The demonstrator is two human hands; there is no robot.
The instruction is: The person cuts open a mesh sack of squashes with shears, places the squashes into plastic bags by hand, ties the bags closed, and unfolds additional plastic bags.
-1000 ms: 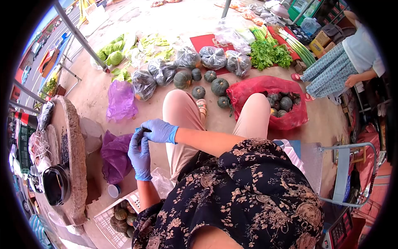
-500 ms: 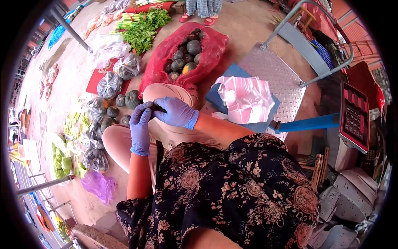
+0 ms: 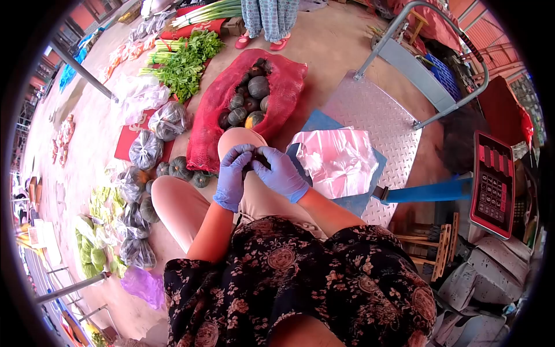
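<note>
My left hand and my right hand, both in thin blue-violet gloves, meet above my knees. The fingers of each are closed in a pinch, the tips almost touching. Something small and dark shows between them, too hidden to name. Just beyond my knee lies a red mesh sack, its opening showing several dark green pumpkins. To the right of my right hand, white plastic bags lie on a blue sheet on the metal platform of a scale.
Knotted bags of pumpkins, loose pumpkins and a purple bag lie left. Celery lies farther back, near a standing person's legs. The scale's display and a wooden stool stand right.
Both hands have moved right and slightly down in view, the fingertips still together. The camera view has shifted too, and my right hand has turned more upright.
</note>
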